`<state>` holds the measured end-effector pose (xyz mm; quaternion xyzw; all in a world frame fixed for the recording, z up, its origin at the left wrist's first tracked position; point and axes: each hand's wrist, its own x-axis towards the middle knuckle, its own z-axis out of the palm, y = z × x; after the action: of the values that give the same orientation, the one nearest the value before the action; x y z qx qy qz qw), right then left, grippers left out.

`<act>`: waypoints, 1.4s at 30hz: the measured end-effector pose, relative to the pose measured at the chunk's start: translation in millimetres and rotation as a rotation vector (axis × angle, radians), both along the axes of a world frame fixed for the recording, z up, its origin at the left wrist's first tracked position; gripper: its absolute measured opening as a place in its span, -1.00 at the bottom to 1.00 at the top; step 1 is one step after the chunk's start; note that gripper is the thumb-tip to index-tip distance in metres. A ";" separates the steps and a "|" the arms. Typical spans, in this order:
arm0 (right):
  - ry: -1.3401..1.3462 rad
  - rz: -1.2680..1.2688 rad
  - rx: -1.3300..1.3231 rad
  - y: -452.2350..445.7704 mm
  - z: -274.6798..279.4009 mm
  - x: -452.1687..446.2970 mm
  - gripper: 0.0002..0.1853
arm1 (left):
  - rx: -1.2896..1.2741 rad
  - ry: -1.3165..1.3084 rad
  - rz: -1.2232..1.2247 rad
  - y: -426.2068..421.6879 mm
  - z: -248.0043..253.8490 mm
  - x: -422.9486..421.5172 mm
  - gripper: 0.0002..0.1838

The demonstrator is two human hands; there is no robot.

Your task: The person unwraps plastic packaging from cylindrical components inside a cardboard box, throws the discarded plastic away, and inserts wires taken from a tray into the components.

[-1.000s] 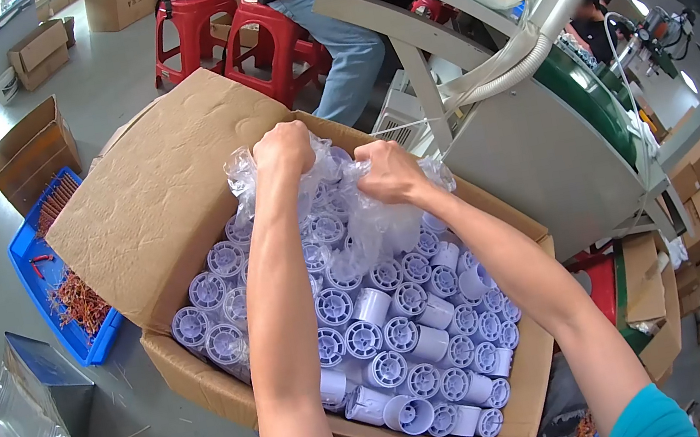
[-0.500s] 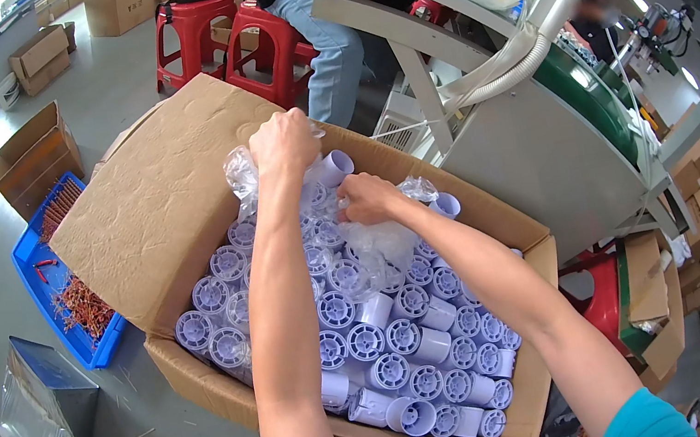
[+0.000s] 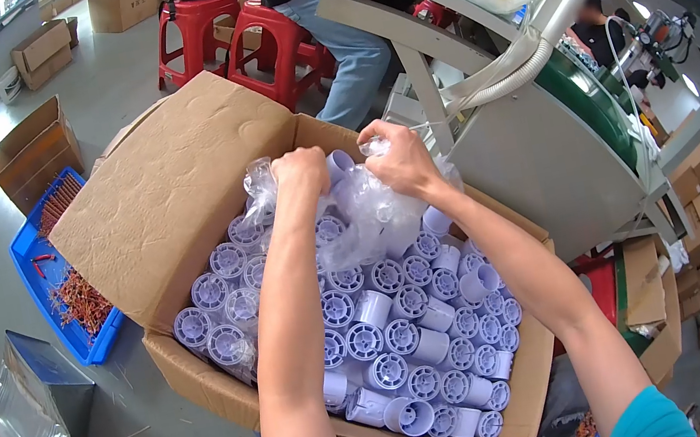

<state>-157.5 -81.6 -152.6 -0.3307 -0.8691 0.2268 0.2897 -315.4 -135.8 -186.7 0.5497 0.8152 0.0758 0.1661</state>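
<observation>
An open cardboard box (image 3: pixel 211 383) in front of me is filled with pale lavender plastic cylinders (image 3: pixel 365 340), many showing spoked round ends and others lying on their sides. Near the far side of the box, my left hand (image 3: pixel 302 173) is closed on a clear plastic bag (image 3: pixel 376 209). My right hand (image 3: pixel 398 157) grips another part of this bag, close to the far rim. The crumpled film hangs between and below both hands, over the cylinders, some of which show through it. One cylinder (image 3: pixel 340 164) stands up between my hands.
A grey-framed workbench (image 3: pixel 536 158) stands beyond the box, with a seated person's jeans (image 3: pixel 343 46) near it. Red stools (image 3: pixel 273 49) are at the back. On the floor at left are a blue tray (image 3: pixel 105 341), a clear-sided container (image 3: pixel 41 404) and an open carton (image 3: pixel 34 152).
My left hand has moved lower, toward me. My right hand has risen and shifted right with the bag's film, which is now lifted and spread wider. The seated person's leg has shifted right.
</observation>
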 end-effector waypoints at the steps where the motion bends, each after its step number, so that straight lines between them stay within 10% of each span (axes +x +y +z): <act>1: -0.141 0.006 0.065 0.1 2.7 3.8 -0.69 | -0.017 0.014 0.000 2.7 -12.4 1.7 -0.65; 9: -0.865 0.080 0.051 -19.3 7.3 19.4 -0.61 | -0.012 0.000 -0.050 7.9 -24.3 -3.3 -0.67; 20: -0.814 0.296 0.050 -51.1 -49.5 -7.0 -0.68 | 0.032 0.016 -0.126 5.9 -41.1 -5.5 -0.60; 34: -0.088 -0.008 -0.065 -36.0 -24.1 37.8 -0.70 | 1.025 -0.480 0.286 -63.5 -10.6 7.0 -0.78; 38: 0.146 -0.179 0.046 -39.3 -0.8 45.5 -0.74 | 0.744 -0.225 0.403 -92.9 -5.4 -11.6 -0.82; 42: -0.557 -0.237 0.243 -43.3 3.1 45.1 -0.73 | 0.300 0.045 0.242 -102.5 -26.2 -21.7 -0.78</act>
<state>-112.4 -124.8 -149.4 -0.4420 -0.8910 -0.0129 0.1027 -337.1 -238.3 -212.9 0.4678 0.8584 0.2036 0.0537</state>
